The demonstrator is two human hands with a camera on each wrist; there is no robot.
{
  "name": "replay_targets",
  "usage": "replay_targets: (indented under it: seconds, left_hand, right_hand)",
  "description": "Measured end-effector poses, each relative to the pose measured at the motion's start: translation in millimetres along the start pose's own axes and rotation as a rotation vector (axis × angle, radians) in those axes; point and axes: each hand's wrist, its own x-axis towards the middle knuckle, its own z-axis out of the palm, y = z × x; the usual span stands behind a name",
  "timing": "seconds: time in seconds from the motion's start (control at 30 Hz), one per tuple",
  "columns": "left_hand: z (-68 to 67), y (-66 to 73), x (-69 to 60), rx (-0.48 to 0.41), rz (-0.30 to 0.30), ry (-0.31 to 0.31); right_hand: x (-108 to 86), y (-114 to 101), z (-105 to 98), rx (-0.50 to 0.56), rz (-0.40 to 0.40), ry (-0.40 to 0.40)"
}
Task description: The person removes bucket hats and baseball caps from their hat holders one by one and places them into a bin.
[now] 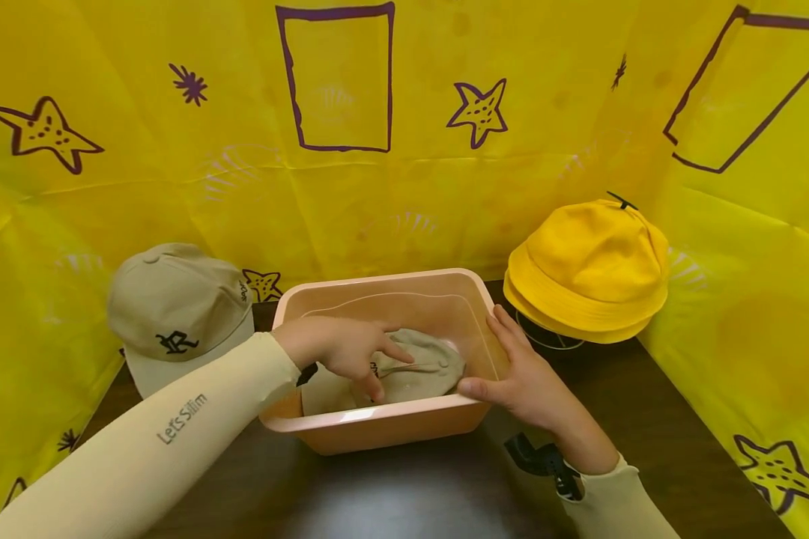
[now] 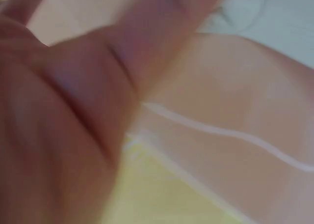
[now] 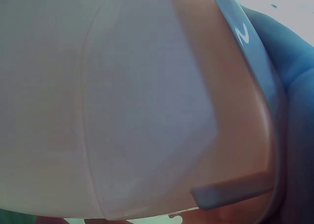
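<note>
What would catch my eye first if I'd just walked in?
Probably the bright yellow backdrop with dark-outlined stars filling the background. In front of it, at centre, a pink tub holds a beige cap, with the left grip over the cap and the right grip holding the tub's right side. A yellow hat stands out at the right.

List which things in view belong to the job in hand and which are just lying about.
Likely in the job:
pink bin
beige cap inside it
left hand, inside the bin
right hand, against the bin

Likely just there:
other beige cap, left of the bin
yellow hat
patterned backdrop
</note>
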Motion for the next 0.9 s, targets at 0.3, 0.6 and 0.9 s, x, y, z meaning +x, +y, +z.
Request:
replay_targets:
  seconds: [0.3,0.6,0.9]
  left_hand:
    - [-2.2,15.3,-60.7,0.13,-0.138,0.368]
    - [27.4,15.0,-128.6,0.212,-0.346,0.755]
    - [71.8,-26.5,-191.0,0.192,-0.479,1.158]
  right_hand:
    - [-1.2,1,-1,0.006,-0.02,0.016]
    - [-1.7,2,1,0.015,-0.022,0.008]
    - [-1.7,0,0,0.01,-0.025,0.006]
